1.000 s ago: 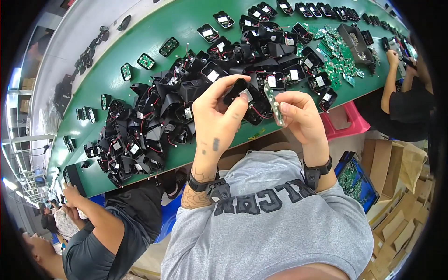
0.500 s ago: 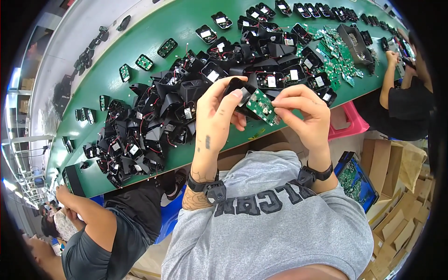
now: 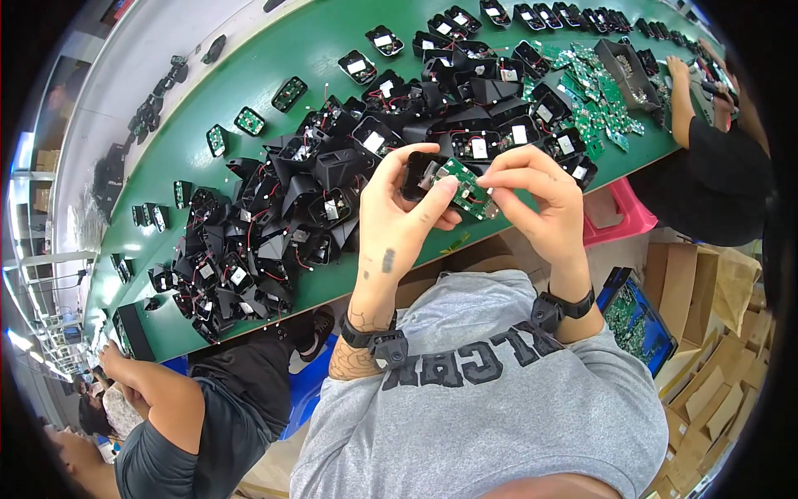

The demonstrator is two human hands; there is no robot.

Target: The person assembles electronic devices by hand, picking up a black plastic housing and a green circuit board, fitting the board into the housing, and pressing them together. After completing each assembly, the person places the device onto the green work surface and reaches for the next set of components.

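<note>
My left hand point(image 3: 403, 208) is wrapped round a black plastic housing point(image 3: 413, 173), and its thumb lies on a green circuit board point(image 3: 464, 185). The board is tilted over the housing's open side. At its right edge, my right hand point(image 3: 536, 195) pinches the board between thumb and fingers. Thin red wires show near that edge; where they lead is hidden. Both hands are above the near edge of the green table. Just beyond them spreads a heap of black housings point(image 3: 332, 170) with red wires and white labels.
Loose green circuit boards point(image 3: 594, 96) are piled at the right, beside a dark bin of small parts point(image 3: 625, 75). Housings with boards stand along the table's point(image 3: 224, 91) far side. Co-workers sit left and right. A pink stool point(image 3: 619, 214) and cardboard boxes point(image 3: 706, 382) are at the right.
The board has come closer to the housing, and my left thumb has moved from the housing onto the board. My right hand still pinches its edge. The right-hand co-worker's arm has shifted.
</note>
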